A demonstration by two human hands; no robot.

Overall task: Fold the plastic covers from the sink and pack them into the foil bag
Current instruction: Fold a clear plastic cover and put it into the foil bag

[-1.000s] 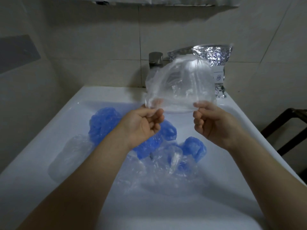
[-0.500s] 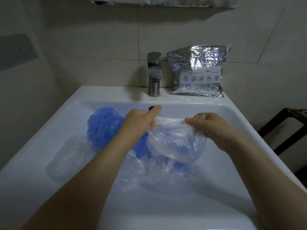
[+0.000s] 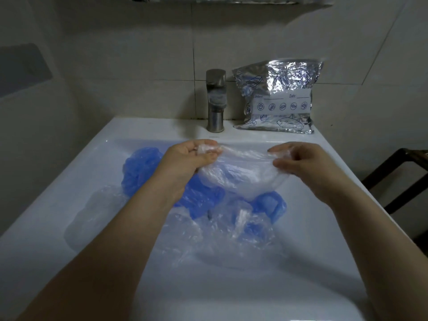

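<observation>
Above the sink basin (image 3: 69, 186) I hold a clear plastic cover (image 3: 243, 174) stretched between both hands. My left hand (image 3: 190, 158) pinches its bunched left edge, and my right hand (image 3: 303, 163) pinches its right edge. The cover sags in a bowl shape below them. Under it in the basin lie several blue covers (image 3: 141, 167) and crumpled clear covers (image 3: 208, 237). The silver foil bag (image 3: 278, 96) stands on the sink's back ledge at the right, leaning against the tiled wall.
A steel tap (image 3: 215, 100) rises from the back ledge just left of the foil bag. A dark metal frame (image 3: 398, 174) stands beyond the sink's right edge. Tiled walls close in at the back and left.
The clear cover was held up in front of the foil bag, then came down over the basin. My hands have since moved apart, stretching it wide.
</observation>
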